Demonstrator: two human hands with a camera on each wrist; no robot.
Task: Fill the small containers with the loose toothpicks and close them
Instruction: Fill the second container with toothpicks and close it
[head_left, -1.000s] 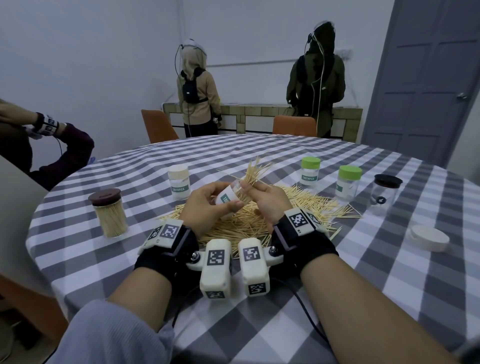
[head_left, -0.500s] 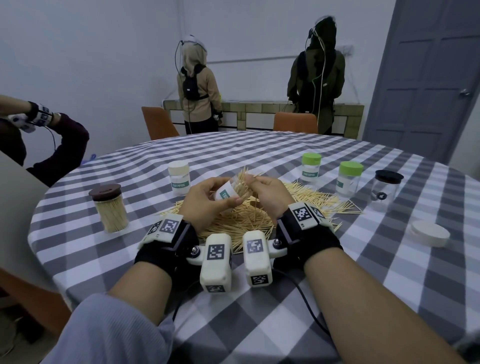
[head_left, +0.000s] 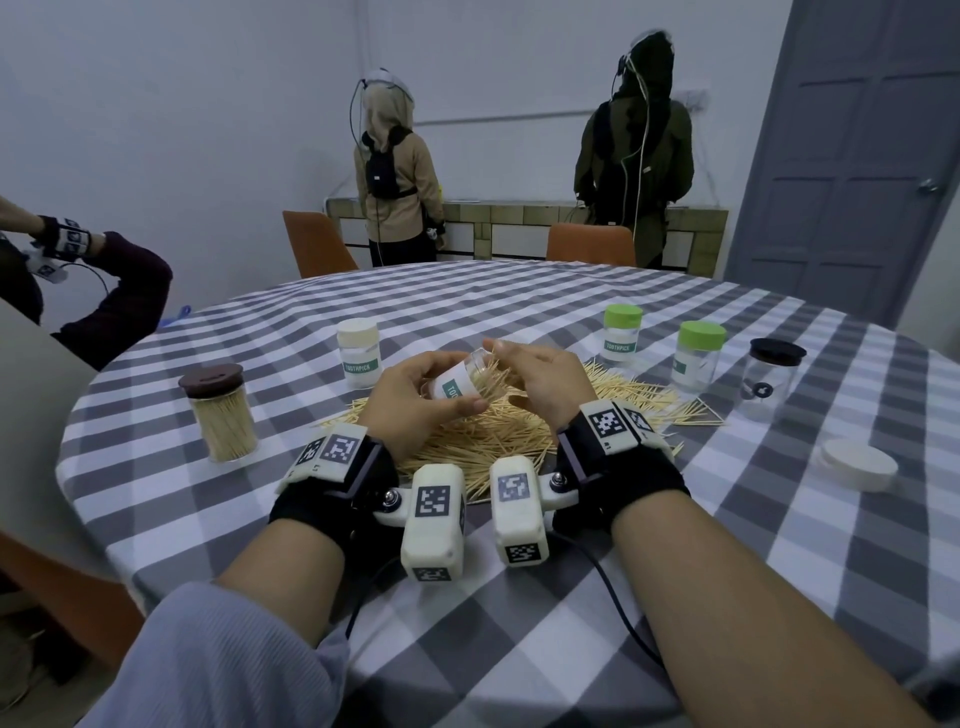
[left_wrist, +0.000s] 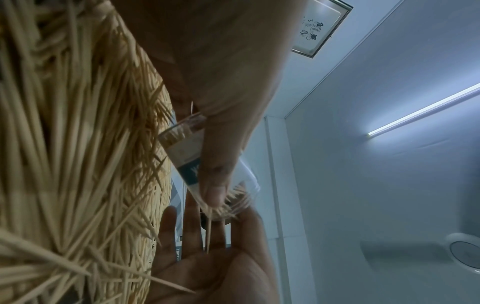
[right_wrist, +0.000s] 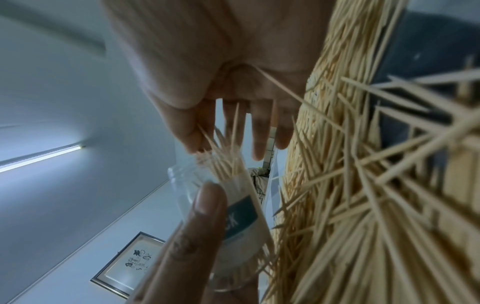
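Observation:
My left hand (head_left: 415, 395) grips a small clear container (head_left: 457, 384) with a green and white label, tilted with its mouth toward my right hand (head_left: 535, 374). A bunch of toothpicks (right_wrist: 223, 162) sticks out of the mouth. The right hand's fingers (right_wrist: 257, 133) lie straight against their ends, and its palm (left_wrist: 207, 257) faces the mouth with a few toothpicks resting on it. My left thumb (left_wrist: 215, 174) presses on the container (left_wrist: 192, 160) wall. Both hands hover over the loose toothpick pile (head_left: 498, 436) on the checked tablecloth.
A brown-lidded jar (head_left: 221, 415) full of toothpicks stands at the left, with a white-lidded container (head_left: 357, 358) behind the pile. Two green-lidded containers (head_left: 621, 335) (head_left: 698, 361), a black-lidded clear jar (head_left: 769, 379) and a loose white lid (head_left: 860, 462) are at the right. Another person's arm is at the far left.
The bunch of toothpicks that stood high out of the container has slid further in. My right hand has gone from pinching the bunch to lying straight against its ends.

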